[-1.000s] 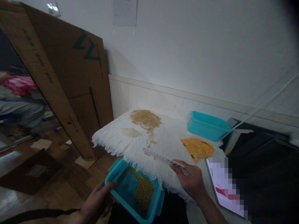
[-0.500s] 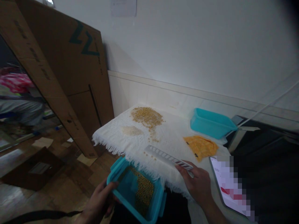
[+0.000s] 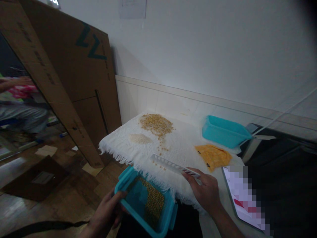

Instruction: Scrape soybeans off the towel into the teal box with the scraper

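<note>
My left hand (image 3: pixel 110 208) grips the near left rim of a teal plastic box (image 3: pixel 155 233), tilted below the table's front edge. Soybeans (image 3: pixel 155 201) lie in it, mostly toward its right side. In my right hand (image 3: pixel 204 190) is a long, flat white slotted strip (image 3: pixel 173 164), its far end low over the cloth. A few loose soybeans lie along the strip's near side, close to the fringed edge of the white cloth (image 3: pixel 178 140). Farther back on the cloth sits a soybean pile (image 3: pixel 156 123), with a small heap of pale grains (image 3: pixel 140 138) in front of it.
A second teal box (image 3: pixel 226 132) stands at the back right, behind an orange cloth (image 3: pixel 213 156). At the right edge lies a phone (image 3: pixel 244 198). A tall cardboard box (image 3: pixel 81 72) stands left of the table. Another person's hand (image 3: pixel 23 81) shows at far left.
My right hand and the slotted strip have shifted slightly left, and the strip has tipped to a steeper angle. At far left, another person's hand has come into view.
</note>
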`<state>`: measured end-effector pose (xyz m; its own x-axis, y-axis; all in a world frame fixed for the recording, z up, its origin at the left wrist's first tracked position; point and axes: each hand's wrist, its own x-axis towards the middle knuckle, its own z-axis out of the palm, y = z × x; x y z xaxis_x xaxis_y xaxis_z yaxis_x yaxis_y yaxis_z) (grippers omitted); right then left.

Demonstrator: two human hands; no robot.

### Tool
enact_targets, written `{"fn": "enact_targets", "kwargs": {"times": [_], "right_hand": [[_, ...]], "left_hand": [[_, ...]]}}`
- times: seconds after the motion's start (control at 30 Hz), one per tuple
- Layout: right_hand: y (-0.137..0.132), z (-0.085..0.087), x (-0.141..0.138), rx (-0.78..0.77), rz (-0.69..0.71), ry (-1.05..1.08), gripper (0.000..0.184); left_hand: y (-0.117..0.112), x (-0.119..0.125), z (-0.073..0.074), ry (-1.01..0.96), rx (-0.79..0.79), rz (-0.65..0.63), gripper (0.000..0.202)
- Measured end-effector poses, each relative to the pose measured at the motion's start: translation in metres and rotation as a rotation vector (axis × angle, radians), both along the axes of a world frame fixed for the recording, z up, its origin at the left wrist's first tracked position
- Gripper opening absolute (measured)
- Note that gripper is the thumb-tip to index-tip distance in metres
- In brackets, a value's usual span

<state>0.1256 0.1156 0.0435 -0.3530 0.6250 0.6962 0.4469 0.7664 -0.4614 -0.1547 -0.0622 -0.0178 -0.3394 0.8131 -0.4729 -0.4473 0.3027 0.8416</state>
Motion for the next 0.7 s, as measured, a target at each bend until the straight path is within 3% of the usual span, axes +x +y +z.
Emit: {"fn": "enact_targets", "kwargs": {"times": [0.43,0.7], "right_hand": [[0.003,-0.001,-0.005,0.001,0.078,-0.008,0.026],[-0.024,-0.007,0.002,-0.09,0.191,-0.048,0.025]], "left_hand": [[0.003,0.004,0.007,0.058,-0.065,0.079,0.043],[0.004,0.006,0.011,0.038,-0.067,0.076,0.042]]}}
